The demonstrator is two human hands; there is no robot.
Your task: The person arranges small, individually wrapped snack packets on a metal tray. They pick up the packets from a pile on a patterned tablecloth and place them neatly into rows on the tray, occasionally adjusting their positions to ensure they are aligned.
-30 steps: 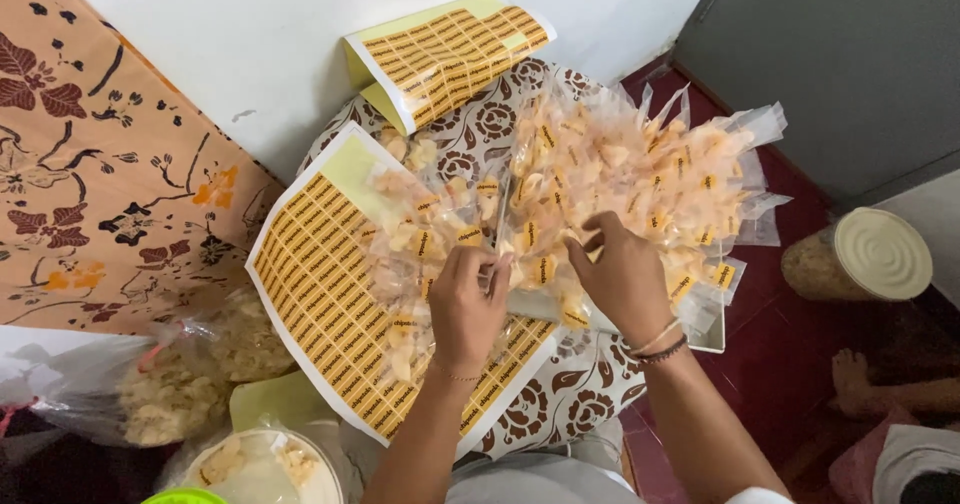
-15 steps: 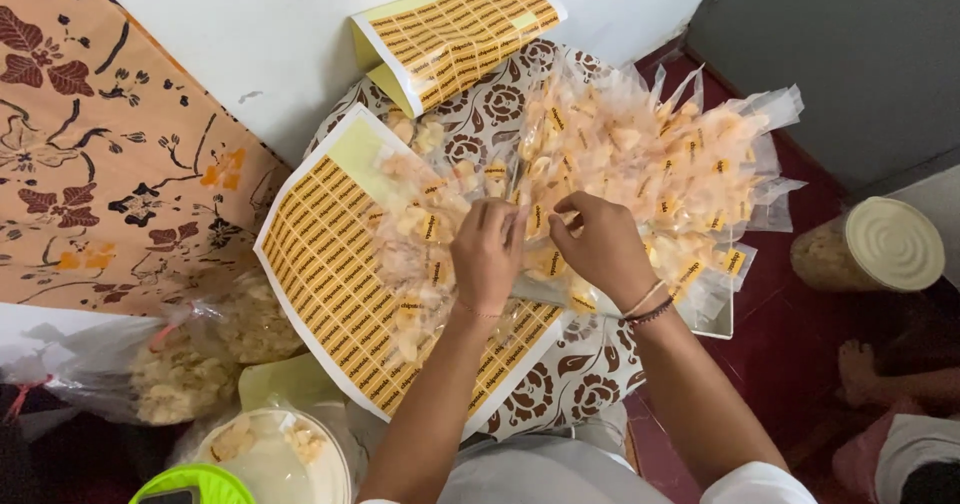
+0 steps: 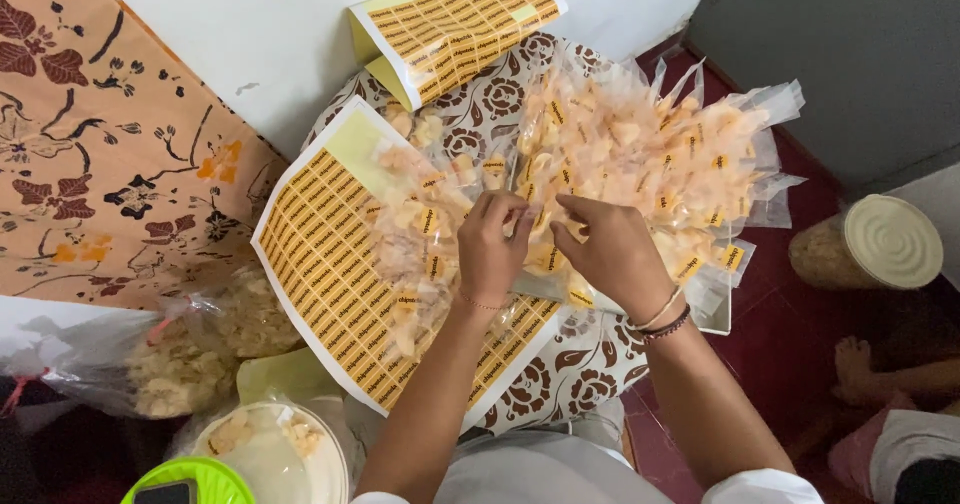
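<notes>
From the camera on my head, looking straight down: my left hand (image 3: 490, 249) and my right hand (image 3: 610, 254) meet over the small round counter with the brown-and-white flowered cloth (image 3: 545, 389), fingertips nearly touching. Between them I pinch a small clear plastic packet of pale yellow snack pieces (image 3: 535, 229); the thumb and fingers of each hand are closed on its top edge, so both grips are clamped on that packet. It lies at the counter's middle, on top of the other packets.

Right of my hands, on the counter's far right part, is a spread heap of the same clear snack packets, each with a small yellow sticker (image 3: 660, 164). Left of my hands a few more stickered packets (image 3: 415, 234) rest on a large white sheet of yellow rectangular stickers (image 3: 330, 274), which covers the counter's left side and hangs over its edge. A second sticker sheet, partly peeled (image 3: 455, 29), leans at the counter's far edge against the white wall.

Left of the counter, a knotted clear bag of loose pale snack pieces (image 3: 190, 349) lies by an orange flowered cloth (image 3: 100, 134). Near the counter's lower left is a white round tub holding some pieces (image 3: 265, 454), with a bright green lid (image 3: 185, 479) just beside it. Well to the counter's right, on the dark red floor, stands a round container with a cream ribbed lid (image 3: 890, 244), and below it another person's bare foot (image 3: 855, 364).
</notes>
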